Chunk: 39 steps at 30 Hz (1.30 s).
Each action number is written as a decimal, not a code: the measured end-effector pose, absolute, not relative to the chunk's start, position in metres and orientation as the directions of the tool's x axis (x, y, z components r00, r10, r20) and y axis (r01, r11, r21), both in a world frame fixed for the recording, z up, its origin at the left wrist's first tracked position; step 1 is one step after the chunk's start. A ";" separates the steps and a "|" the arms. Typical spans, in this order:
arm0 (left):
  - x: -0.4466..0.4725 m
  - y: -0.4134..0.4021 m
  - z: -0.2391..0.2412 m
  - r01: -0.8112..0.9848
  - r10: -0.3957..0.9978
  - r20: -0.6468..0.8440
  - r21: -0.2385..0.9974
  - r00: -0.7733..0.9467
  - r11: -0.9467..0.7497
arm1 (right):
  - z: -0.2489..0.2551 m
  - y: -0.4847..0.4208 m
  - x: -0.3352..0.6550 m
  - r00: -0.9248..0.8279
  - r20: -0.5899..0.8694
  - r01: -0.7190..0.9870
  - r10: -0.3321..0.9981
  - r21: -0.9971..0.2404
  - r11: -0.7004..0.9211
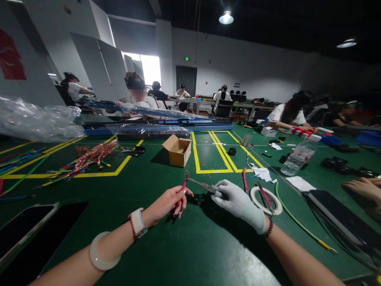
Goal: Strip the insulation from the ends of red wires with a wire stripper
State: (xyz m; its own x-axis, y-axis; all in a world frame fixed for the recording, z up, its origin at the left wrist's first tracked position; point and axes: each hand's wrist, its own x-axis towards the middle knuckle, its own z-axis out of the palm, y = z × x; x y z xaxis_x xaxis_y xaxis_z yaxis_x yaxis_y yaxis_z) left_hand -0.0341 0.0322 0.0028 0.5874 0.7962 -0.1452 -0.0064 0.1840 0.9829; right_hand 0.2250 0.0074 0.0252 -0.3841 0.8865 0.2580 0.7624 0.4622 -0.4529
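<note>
My left hand (169,202) is bare and pinched round a short red wire (182,190) that points up, its frayed copper tip showing. My right hand (235,200), in a white glove, is closed on a metal tool, scissors or pliers (201,184), whose blades point left toward the wire's tip. Both hands hover over the green table mat (184,242). A bangle and a wristband sit on my left arm.
An open cardboard box (177,150) stands ahead. A heap of stripped coloured wires (89,157) lies left, a tape roll (266,200), a red wire (245,179) and a water bottle (297,155) right. Phones (26,226) lie near left. Another person's hand (361,186) rests at right.
</note>
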 end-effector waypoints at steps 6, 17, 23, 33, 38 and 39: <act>-0.033 0.029 0.009 -0.041 0.784 -0.129 0.980 0.608 0.194 | 0.023 0.008 0.227 -0.403 0.251 0.725 0.880 -0.499 0.474; -0.028 0.021 0.015 -0.056 0.766 -0.160 0.967 0.623 0.248 | 0.025 0.003 0.223 -0.384 0.275 0.800 0.881 -0.378 0.466; -0.034 0.029 0.021 -0.027 0.783 -0.137 0.981 0.606 0.193 | 0.029 0.001 0.221 -0.362 0.249 0.816 0.898 -0.381 0.435; -0.042 0.039 0.020 0.081 0.757 -0.076 0.996 0.649 0.031 | 0.024 -0.008 0.217 -0.413 -0.215 0.434 0.885 -0.901 -0.017; -0.043 0.039 0.016 0.102 0.765 -0.053 0.995 0.642 -0.017 | 0.020 -0.013 0.208 -0.596 -0.282 0.100 0.752 -0.955 -0.279; -0.043 0.040 0.015 0.102 0.765 -0.047 0.995 0.643 -0.024 | 0.019 -0.014 0.207 -0.616 -0.280 0.051 0.736 -0.947 -0.317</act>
State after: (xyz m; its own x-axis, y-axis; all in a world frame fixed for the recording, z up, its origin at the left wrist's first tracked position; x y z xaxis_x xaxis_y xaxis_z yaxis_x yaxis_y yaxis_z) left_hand -0.0427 0.0399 0.0152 0.6428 0.7646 -0.0472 0.1019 -0.0242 0.9945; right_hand 0.2067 -0.0141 0.0185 -0.6164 0.7361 -0.2796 0.0513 -0.3167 -0.9471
